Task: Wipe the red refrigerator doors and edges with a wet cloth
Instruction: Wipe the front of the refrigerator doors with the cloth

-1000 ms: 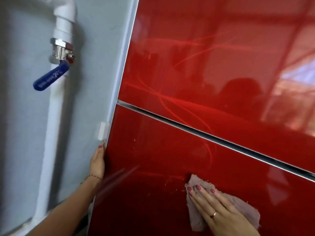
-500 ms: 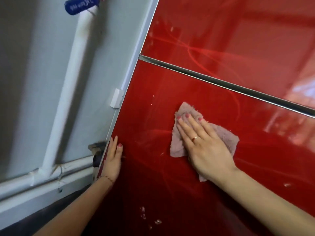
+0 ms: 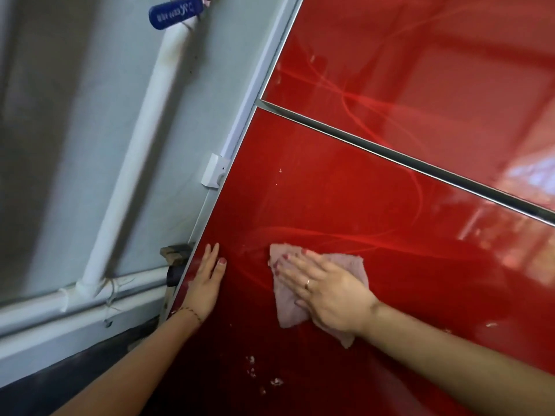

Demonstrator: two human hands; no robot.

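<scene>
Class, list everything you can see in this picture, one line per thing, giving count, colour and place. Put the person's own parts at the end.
refrigerator doors: two, glossy red, filling the right side, upper above lower
metal strip: one, silver, between the two doors
cloth: one, pinkish, flat on the lower door
white specks: several, on the lower door below the cloth
white pipes: two, one upright, one along the wall's foot
valve handle: one, blue, at the top of the upright pipe
white clip: one, on the fridge's left edge
wall: grey, on the left
left hand: flat on the lower door by its left edge
right hand: flat, pressing the cloth
</scene>
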